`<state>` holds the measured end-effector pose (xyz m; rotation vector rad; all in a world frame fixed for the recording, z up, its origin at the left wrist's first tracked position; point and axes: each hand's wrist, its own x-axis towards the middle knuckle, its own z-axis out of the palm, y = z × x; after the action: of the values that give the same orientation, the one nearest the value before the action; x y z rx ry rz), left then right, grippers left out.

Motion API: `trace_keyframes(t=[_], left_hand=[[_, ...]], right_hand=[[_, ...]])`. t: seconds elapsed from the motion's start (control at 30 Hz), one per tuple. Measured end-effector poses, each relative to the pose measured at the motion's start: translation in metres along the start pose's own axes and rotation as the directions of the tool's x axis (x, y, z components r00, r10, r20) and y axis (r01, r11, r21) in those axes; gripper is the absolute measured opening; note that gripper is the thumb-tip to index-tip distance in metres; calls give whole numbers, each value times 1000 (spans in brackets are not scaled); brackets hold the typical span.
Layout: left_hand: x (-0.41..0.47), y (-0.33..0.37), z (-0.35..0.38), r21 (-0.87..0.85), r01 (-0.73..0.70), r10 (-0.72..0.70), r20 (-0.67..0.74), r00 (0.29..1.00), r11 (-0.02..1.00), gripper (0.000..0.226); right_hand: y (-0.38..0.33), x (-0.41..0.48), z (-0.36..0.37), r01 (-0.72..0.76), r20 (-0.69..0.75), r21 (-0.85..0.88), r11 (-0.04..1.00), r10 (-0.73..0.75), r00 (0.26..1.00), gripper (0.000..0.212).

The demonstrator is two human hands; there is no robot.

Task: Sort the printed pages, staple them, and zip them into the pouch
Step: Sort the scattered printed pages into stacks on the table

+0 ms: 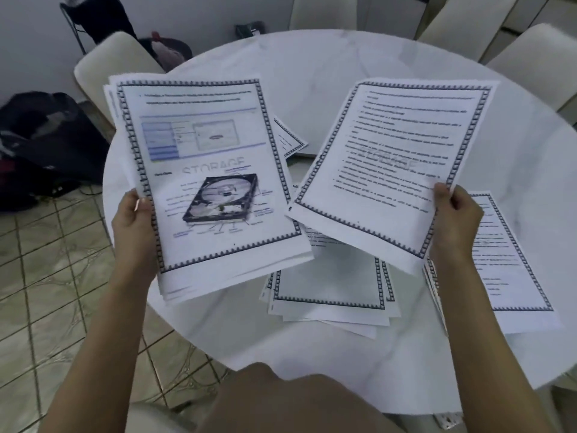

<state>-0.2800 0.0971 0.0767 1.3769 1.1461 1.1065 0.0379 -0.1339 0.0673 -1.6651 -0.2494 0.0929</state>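
On the head view, my left hand [134, 223] is clamped on the lower left edge of a thick stack of white printed pages with a dark sawtooth border [218, 145], thumb on top. Its top sheet shows a hard-drive picture under a grey STORAGE watermark. My right hand [457, 223] pinches the lower right corner of a single text-only bordered sheet [387, 164], held above the round white marble table [327, 64].

The sheet lies to the right of the stack and apart from it. Both long axes run away from me and fan outward at the far ends. Flat on the table below are a loose middle pile of bordered pages [327, 289] and a right-hand pile of text pages [515, 270]. The right-hand pile sits just beside my right hand, so that hand is the nearer one.

I judge the sorting unfinished: the sheet needs a home on a pile or on the stack. The print is too blurred to read page order. I see no stapler or pouch.
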Motion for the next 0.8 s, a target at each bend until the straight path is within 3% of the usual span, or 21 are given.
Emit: trace_keyframes(t=[0.27, 0.37, 0.5, 0.57, 0.67, 0.8], left_hand=[[2, -9, -17, -72, 62, -66, -54, 996, 995, 26], [1, -11, -16, -86, 91, -99, -85, 991, 992, 25], [-1, -14, -11, -72, 92, -97, -69, 993, 993, 22], [-2, -14, -8, -60, 94, -98, -58, 994, 994, 27], [-2, -14, -2, -37, 105, -106, -21, 994, 994, 25], [-6, -11, 11, -20, 110, -109, 37, 993, 994, 23]], right_hand=[[27, 2, -19, -26, -6, -74, 997, 26, 1000, 34], [43, -10, -14, -101, 68, -112, 989, 109, 992, 32], [64, -27, -1, -187, 220, -209, 960, 232, 947, 14], [77, -34, 5, -197, 274, -291, 936, 279, 920, 22], [90, -40, 9, -161, 292, -418, 894, 301, 908, 31], [88, -41, 14, -11, 281, -516, 856, 182, 942, 15]])
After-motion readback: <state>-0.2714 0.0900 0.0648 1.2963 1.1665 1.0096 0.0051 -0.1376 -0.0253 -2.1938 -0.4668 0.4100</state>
